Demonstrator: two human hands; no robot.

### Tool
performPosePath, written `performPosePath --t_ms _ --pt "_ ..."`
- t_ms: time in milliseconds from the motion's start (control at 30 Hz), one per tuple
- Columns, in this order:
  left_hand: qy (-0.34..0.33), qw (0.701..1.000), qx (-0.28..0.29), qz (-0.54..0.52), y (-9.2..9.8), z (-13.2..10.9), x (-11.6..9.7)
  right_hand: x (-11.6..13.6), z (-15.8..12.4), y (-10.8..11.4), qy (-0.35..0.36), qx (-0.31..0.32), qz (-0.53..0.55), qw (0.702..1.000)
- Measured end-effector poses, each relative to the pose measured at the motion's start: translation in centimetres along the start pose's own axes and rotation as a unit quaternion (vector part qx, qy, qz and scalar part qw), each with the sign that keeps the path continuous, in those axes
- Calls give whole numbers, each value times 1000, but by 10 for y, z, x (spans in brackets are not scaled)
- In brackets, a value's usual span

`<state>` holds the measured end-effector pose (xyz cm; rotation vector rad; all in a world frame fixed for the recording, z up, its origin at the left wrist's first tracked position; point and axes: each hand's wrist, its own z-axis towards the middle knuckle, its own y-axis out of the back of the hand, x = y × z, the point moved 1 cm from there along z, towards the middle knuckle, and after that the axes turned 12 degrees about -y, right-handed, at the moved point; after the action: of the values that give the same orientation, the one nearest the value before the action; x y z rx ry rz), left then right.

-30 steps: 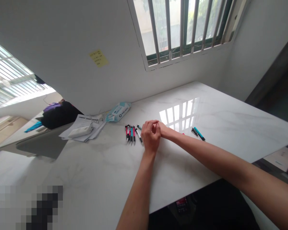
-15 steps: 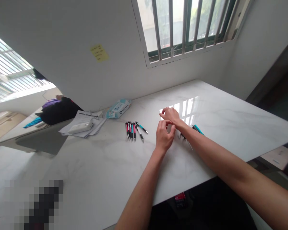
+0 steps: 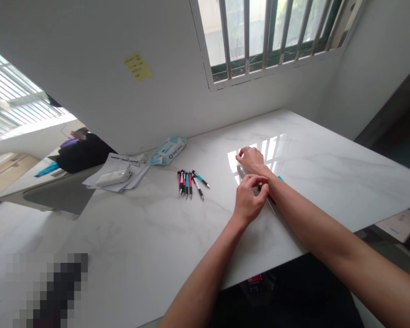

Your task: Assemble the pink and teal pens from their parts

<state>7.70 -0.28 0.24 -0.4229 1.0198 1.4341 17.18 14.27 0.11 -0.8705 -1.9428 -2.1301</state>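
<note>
My left hand is low over the table, its fingers bent and thumb held apart from them. It is against or just beside my right forearm. Dark parts of pens show in the gap between its thumb and fingers; I see no firm hold on them. My right hand is farther forward, palm down with fingers curled in, and its fingertips are hidden. Whatever may be in it does not show. A teal pen end peeks out beyond my right forearm, which covers most of that group.
Several red, teal and white pens lie left of my hands. Behind them are a blue wipes packet and papers with a white device. The white marbled table meets a wall with a barred window.
My left hand has moved right, towards the pens beside my right forearm. My right hand has shifted slightly right and forward, and its fingers look more curled. The pens on the left stay put.
</note>
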Motion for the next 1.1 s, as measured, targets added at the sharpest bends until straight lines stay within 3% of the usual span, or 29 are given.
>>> performPosePath --t_ms 167,367,600,767,1000,1100 --pt "5 1000 -22 4 4 0 6 1 0 5 9 0 -9 1000" --pt "-20 993 97 -71 -3 -4 -1 -14 9 15 -28 -8 -20 999" --pt "9 998 -19 -58 9 3 13 -3 -1 14 -6 -8 -25 1000" --pt "14 995 14 -93 -1 -3 9 -11 1 15 -14 0 -19 1000" --pt "-15 986 127 -108 -8 -7 -7 -27 11 17 -45 17 -12 999" --pt "-7 992 82 -93 -3 -3 -1 -22 9 15 -42 16 -17 999"
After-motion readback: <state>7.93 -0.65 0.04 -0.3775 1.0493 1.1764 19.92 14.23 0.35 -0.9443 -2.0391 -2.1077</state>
